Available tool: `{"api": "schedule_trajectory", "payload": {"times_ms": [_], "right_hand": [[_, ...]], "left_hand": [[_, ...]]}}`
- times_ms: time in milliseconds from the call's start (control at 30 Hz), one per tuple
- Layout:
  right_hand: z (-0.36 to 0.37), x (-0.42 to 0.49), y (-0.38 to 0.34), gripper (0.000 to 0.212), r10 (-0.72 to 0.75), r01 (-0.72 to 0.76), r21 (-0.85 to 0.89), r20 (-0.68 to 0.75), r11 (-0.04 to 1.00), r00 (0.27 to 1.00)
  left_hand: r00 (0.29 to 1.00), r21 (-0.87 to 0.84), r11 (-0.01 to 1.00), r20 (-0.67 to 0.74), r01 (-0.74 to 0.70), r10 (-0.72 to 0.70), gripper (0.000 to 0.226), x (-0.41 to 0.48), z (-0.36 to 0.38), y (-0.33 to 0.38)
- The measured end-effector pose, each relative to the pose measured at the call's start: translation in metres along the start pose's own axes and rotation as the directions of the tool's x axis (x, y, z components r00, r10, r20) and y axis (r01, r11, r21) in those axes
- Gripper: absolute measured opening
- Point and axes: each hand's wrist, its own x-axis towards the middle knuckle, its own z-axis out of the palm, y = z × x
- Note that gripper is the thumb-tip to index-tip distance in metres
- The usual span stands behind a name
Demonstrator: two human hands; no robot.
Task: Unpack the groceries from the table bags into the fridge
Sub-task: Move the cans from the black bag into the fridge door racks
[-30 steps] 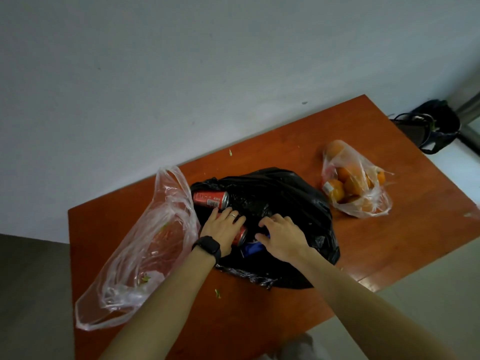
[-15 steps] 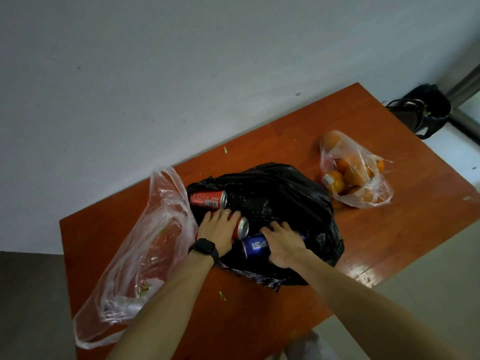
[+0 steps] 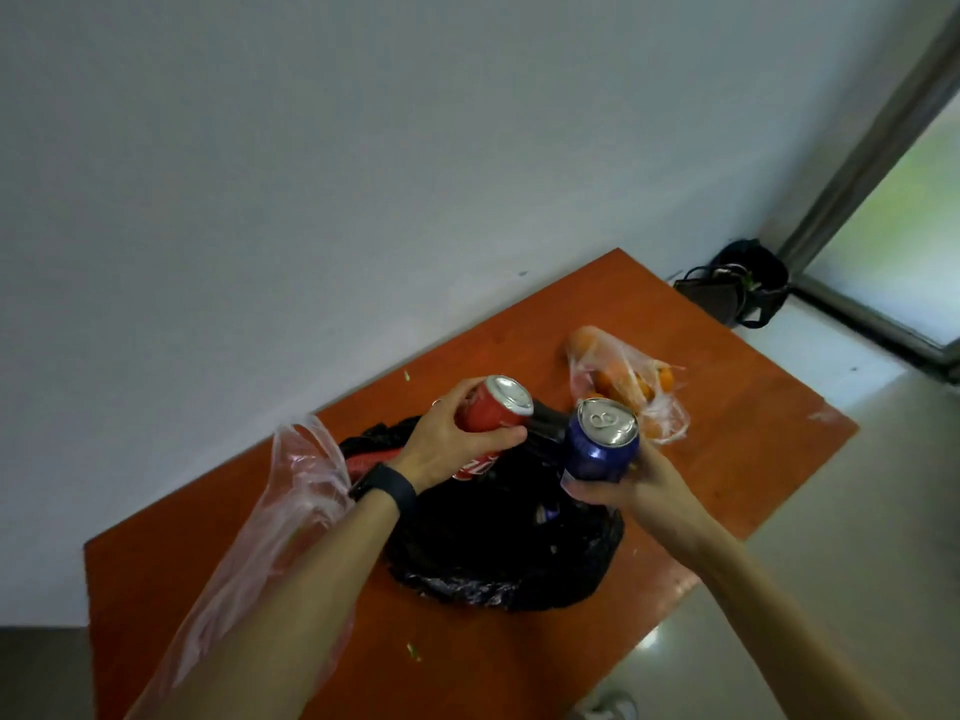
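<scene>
My left hand [image 3: 447,441] grips a red soda can [image 3: 496,407], lifted above the black plastic bag [image 3: 498,553]. My right hand [image 3: 631,483] holds a blue can [image 3: 600,444], also raised over the bag, silver top towards me. Another red can [image 3: 371,459] lies in the bag's left opening, partly hidden behind my wrist. The bag sits in the middle of the orange-brown table [image 3: 727,459]. The fridge is out of sight.
A clear plastic bag [image 3: 301,491] lies limp at the left under my forearm. A clear bag of oranges [image 3: 628,387] rests behind the blue can. A dark handbag [image 3: 737,291] stands on the floor by the wall past the table's far corner.
Both hands have come up out of the black bag, the left lifting a red can and the right a blue can. The view has tilted upward.
</scene>
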Motion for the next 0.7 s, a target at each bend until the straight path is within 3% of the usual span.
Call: {"api": "schedule_trajectory", "payload": {"times_ms": [133,267,333,433,700], "right_hand": [[-0.054,-0.041,-0.008,0.091,-0.048,0.062,0.068,-0.189,0.996,0.981],[-0.12,-0.09,-0.011,0.089,-0.07,0.108,0.087,-0.358,0.99,0.931],[-0.156,-0.119,-0.009,0.094,-0.061,0.116,0.094,-0.449,0.989,0.891],[-0.213,-0.169,0.001,0.087,-0.075,0.15,0.088,-0.562,0.985,0.824],[-0.362,-0.32,0.033,0.091,-0.121,0.217,0.021,-0.776,0.976,0.619]], "left_hand": [[0.988,-0.098,0.995,0.155,-0.001,0.016,0.047,0.013,0.052,0.059],[0.947,-0.013,1.0,0.322,0.01,-0.006,0.092,0.027,0.12,0.111],[0.938,0.18,0.975,0.343,-0.127,0.059,0.092,0.028,0.16,0.141],[0.901,0.394,0.849,0.387,-0.352,0.194,0.08,0.021,0.221,0.189],[0.708,0.18,0.773,0.564,-0.608,0.425,0.068,-0.01,0.423,0.297]]}}
